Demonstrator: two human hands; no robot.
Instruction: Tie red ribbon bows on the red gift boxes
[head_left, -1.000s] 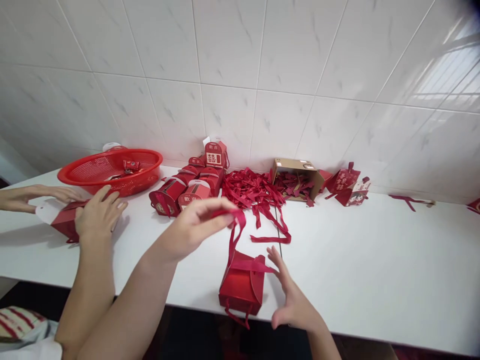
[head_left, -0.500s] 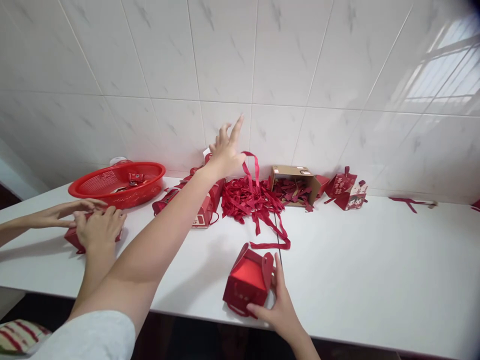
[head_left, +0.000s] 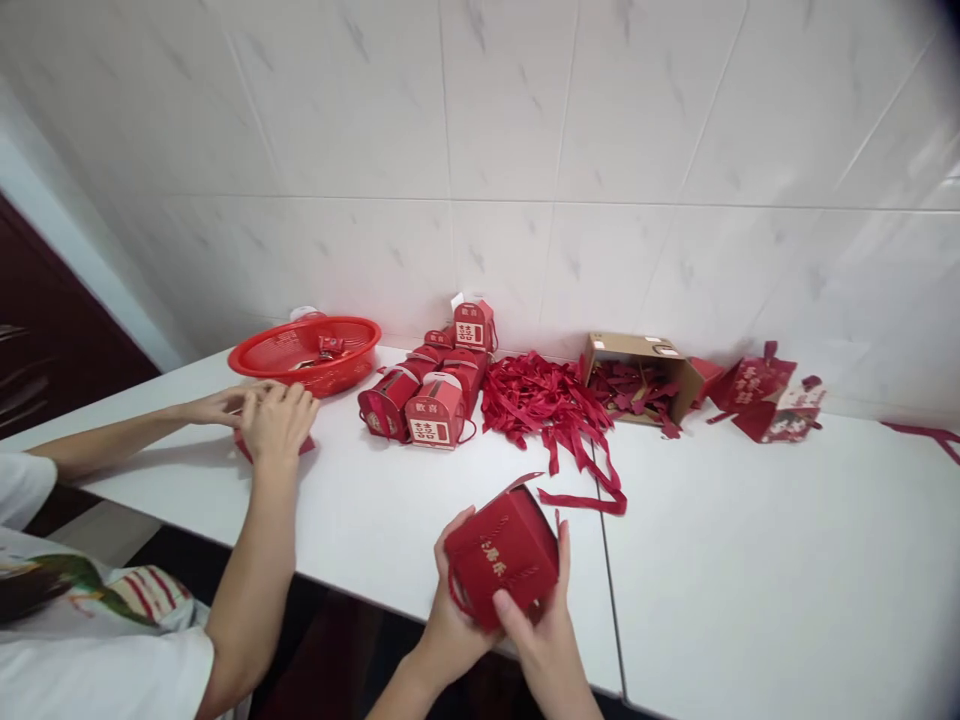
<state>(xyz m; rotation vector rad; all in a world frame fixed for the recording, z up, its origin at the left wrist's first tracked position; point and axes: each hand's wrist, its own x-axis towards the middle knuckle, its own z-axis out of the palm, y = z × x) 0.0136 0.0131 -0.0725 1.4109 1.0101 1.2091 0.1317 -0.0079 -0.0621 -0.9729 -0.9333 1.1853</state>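
Just above the table's front edge, a red gift box (head_left: 495,550) with gold lettering is held tilted between my hands. My left hand (head_left: 456,625) cups its left and lower side, by a red cord handle. On the right side, my right hand (head_left: 546,625) grips it with the thumb across the lettered face. A flap at the box's top stands partly raised. Beyond it, a red ribbon strip (head_left: 585,500) trails out of a tangled ribbon pile (head_left: 536,395).
A cluster of red boxes (head_left: 435,410) stands left of the ribbons. A cardboard box (head_left: 634,345) with red pieces and two red boxes (head_left: 776,405) lie rightward. At left, a co-worker's hands (head_left: 274,420) work on a red box near a red basket (head_left: 352,375).
My left hand has come back from above the ribbon pile and now holds the box together with my right hand. The box has been turned, and the view has swung left.
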